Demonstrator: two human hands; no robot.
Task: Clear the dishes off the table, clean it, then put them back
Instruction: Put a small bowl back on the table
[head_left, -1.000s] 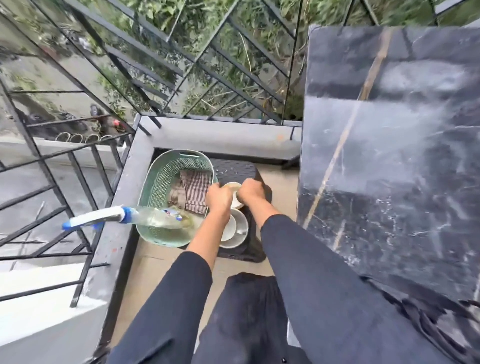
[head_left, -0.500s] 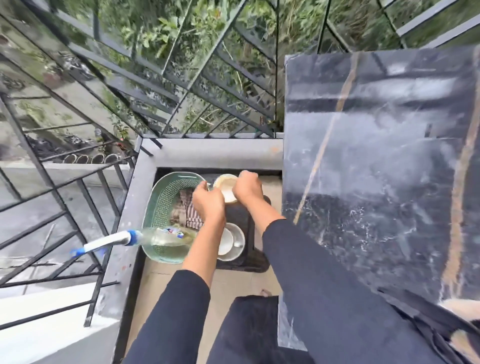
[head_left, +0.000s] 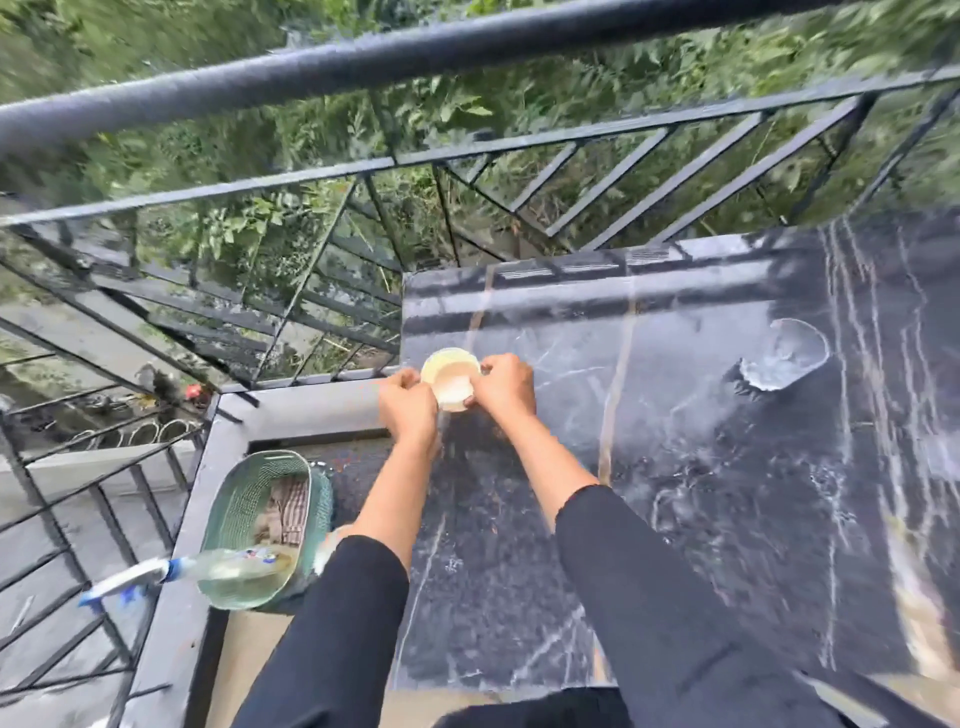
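Head view, I log one cream bowl (head_left: 451, 378), gripped by left hand (head_left: 408, 410) and right hand (head_left: 503, 387), at table (head_left: 675, 467) corner, green basket (head_left: 223, 519) beside.

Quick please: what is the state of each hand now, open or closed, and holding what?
Left hand: closed, gripping the bowl on its left side.
Right hand: closed, gripping the same bowl on its right side.

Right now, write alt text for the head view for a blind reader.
The left hand and right hand hold a small cream cup between them at the left edge of a black marble tabletop. A clear glass bowl sits on it to the right; a green plastic basket holding a spray bottle stands below.
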